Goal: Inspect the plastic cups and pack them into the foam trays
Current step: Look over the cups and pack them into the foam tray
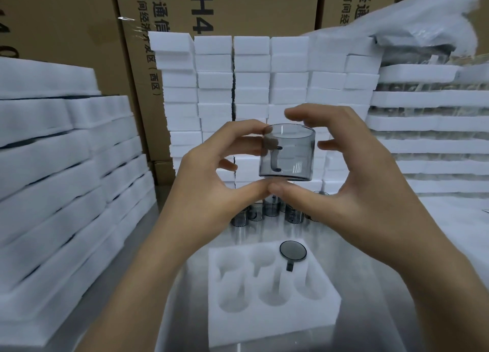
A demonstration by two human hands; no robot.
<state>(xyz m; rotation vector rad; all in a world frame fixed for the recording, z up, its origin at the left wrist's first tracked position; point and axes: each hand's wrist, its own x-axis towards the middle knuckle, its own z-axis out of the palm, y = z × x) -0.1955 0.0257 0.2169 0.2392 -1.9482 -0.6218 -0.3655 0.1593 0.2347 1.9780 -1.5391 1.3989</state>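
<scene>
Smoky, glossy cylindrical cup (288, 153) pinched rim-to-base by left hand (201, 192); right hand (357, 192) curls round it, thumb under base. Matte white foam tray (264, 322) below.

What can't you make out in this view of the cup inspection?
Head view only:
Loose cups: mostly behind the left hand and right hand, uncountable.
Held cup: fine flaws too small to see.
Right hand: whether its fingertips touch the held cup is unclear.
Right foam stacks: dark contents blurred.
Cardboard boxes: print cut off by the top edge.
</scene>
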